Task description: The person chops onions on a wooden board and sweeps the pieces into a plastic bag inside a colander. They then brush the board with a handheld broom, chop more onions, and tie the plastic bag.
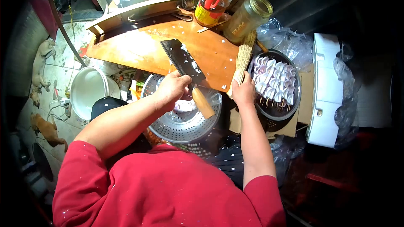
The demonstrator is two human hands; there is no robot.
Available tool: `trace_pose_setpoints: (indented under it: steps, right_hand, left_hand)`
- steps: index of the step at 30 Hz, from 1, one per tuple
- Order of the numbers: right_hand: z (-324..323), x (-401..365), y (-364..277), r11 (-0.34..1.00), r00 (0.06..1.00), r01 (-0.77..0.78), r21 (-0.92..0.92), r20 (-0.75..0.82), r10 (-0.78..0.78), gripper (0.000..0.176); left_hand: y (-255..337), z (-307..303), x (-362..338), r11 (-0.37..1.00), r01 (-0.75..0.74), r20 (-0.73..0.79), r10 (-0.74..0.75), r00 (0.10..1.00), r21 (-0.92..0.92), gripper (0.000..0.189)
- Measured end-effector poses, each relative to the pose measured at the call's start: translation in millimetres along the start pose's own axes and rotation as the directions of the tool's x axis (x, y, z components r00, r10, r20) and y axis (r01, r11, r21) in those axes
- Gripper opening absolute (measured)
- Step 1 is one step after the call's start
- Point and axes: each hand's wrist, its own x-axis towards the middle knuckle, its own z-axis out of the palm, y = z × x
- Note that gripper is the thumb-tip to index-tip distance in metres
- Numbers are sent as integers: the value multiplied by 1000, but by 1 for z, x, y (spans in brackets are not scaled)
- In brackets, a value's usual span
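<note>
My left hand grips a cleaver near where the dark blade meets the wooden handle. White food bits stick to the blade, which lies over the front edge of an orange-brown board. The handle points down toward me, above a perforated metal colander with pale pieces inside. My right hand is closed round the lower end of a straw brush, at the board's right corner. Small white scraps dot the board.
Skewers of sliced pale pieces lie in a dark colander at right, beside a white foam box. Bottles and a glass jar stand behind the board. A white bucket and two animals are on the left floor.
</note>
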Motion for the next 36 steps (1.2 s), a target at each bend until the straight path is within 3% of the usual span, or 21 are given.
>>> trace_pose_setpoints:
  steps: [1, 6, 8, 10, 12, 13, 14, 16, 18, 20, 22, 23, 24, 26, 29, 33, 36]
  right_hand:
    - [6, 7, 3, 992, 995, -86, -89, 38, 90, 67]
    - [37, 24, 13, 982, 982, -171, -82, 62, 176, 78]
    - [38, 22, 15, 977, 978, -208, 45, 27, 207, 76]
    - [35, 17, 20, 958, 974, -175, 226, -103, 203, 68]
    - [24, -2, 25, 913, 967, -173, 369, -114, 229, 65]
    - [12, -17, 22, 917, 964, -210, 340, -85, 252, 62]
    - [1, -38, 18, 847, 961, -227, 481, -33, 276, 63]
    - [-5, -74, 31, 820, 950, -299, 488, 75, 302, 63]
    - [-2, -120, 39, 741, 987, -162, 652, 93, 135, 64]
    - [-22, -166, 8, 648, 988, -117, 753, 151, 2, 66]
    - [-32, -200, -12, 635, 971, -133, 761, 229, -71, 68]
    - [-23, -207, -3, 801, 955, 148, 581, 125, -268, 68]
    - [-29, -212, -14, 838, 942, 246, 487, 83, -325, 64]
    - [-35, -216, -27, 877, 937, 289, 385, 74, -341, 63]
    - [-24, -206, -20, 926, 945, 221, 307, 166, -280, 62]
    - [-1, -197, -6, 977, 972, 134, 164, 168, -162, 62]
    - [1, -202, -11, 962, 988, 102, 252, 89, -128, 62]
  left_hand:
    - [5, 0, -2, 1000, 7, -9, -7, 1000, -5, 13]
    - [8, -13, 1, 1000, 0, 10, 0, 1000, 2, 15]
    - [9, -20, 3, 999, 4, 38, -5, 999, 46, 15]
    - [9, -24, 5, 999, -15, 41, 13, 999, 38, 14]
    - [13, -28, 3, 996, -16, 41, 12, 999, 85, 13]
    - [15, -30, 1, 993, -28, 52, 22, 998, 117, 12]
    - [17, -30, -2, 987, -21, 49, 13, 999, 159, 13]
    - [17, -32, -4, 980, -28, 45, 20, 999, 197, 14]
    - [10, -35, -3, 980, -18, 52, 8, 999, 197, 16]
    - [7, -38, -3, 979, -9, 63, -4, 998, 203, 18]
    - [6, -42, -4, 967, 32, 112, -63, 992, 254, 16]
    - [0, -45, 0, 959, 43, 111, -76, 991, 279, 18]
    - [-3, -46, -1, 957, 40, 114, -75, 991, 289, 18]
    - [-5, -46, -6, 926, -6, 126, -45, 991, 377, 18]
    - [-11, -53, -11, 920, 1, 149, -65, 987, 392, 14]
    - [-14, -70, -12, 900, 28, 152, -104, 983, 434, 12]
    - [-14, -79, -8, 895, 40, 122, -105, 987, 444, 12]
